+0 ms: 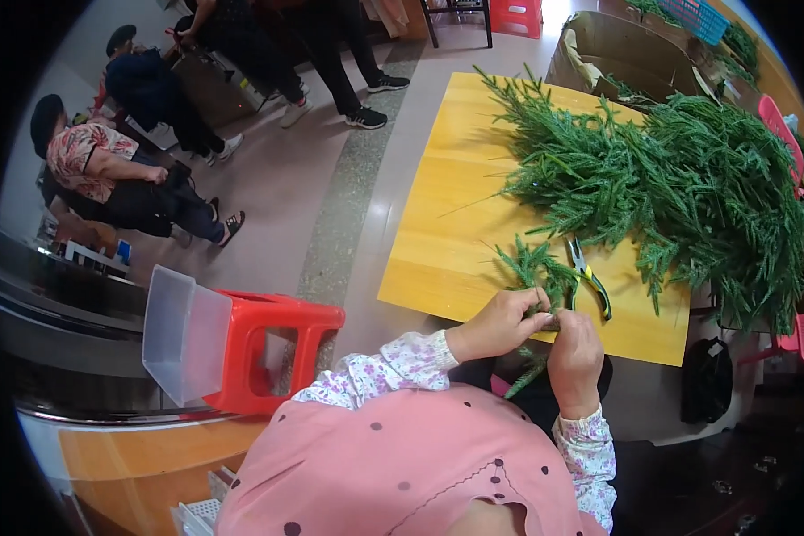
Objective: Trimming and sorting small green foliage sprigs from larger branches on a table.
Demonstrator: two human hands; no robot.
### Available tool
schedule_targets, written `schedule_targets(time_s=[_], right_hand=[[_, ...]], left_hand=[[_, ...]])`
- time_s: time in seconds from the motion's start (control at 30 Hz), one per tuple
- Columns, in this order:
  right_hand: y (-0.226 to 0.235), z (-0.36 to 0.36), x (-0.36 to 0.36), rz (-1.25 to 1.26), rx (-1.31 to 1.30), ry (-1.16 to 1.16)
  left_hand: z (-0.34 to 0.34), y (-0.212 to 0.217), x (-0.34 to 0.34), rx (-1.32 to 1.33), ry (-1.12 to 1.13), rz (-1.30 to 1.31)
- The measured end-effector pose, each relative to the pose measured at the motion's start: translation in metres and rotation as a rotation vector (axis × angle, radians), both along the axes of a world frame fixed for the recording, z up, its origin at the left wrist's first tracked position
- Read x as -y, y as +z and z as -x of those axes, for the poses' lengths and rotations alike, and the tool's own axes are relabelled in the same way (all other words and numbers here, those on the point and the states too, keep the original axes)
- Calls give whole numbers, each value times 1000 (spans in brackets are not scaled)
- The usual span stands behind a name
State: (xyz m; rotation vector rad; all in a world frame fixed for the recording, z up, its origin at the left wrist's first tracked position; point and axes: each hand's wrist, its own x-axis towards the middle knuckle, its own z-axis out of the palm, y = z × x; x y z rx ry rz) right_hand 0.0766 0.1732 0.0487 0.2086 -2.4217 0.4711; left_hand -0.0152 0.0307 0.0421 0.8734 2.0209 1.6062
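At the front edge of the yellow table (420, 259), my left hand (500, 323) and my right hand (574, 350) meet, fingers pinched together. Between them is a small green artificial pine sprig (536, 265), its upper needles spread over the tabletop and a lower tip hanging below my fingers. What exactly the fingertips pinch is partly hidden. Just beyond my right hand lie pliers (590, 279) with yellow and black handles, jaws pointing away from me. A big heap of green pine branches (652, 179) covers the table's far and right side.
To my left, a clear plastic bin (171, 335) rests on its side against a red stool (281, 344). An open cardboard box (621, 54) stands beyond the table, near a blue basket (697, 18). Several people are at the far left. A black bag (707, 380) hangs at right.
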Motion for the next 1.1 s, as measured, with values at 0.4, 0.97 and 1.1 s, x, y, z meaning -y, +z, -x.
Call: schedule_targets(time_s=[0.4,0.97,1.1], right_hand=[[-8,-14,0,1091,298,101],[-30,-43,0,656,96,-8],[-11,-23,18,1820,431,-38]], left_hand=[[9,4,0,441,-249,-158],[-19,-4,-8,174,-306,-166],[-4,2,-4,-593,-196,-116]])
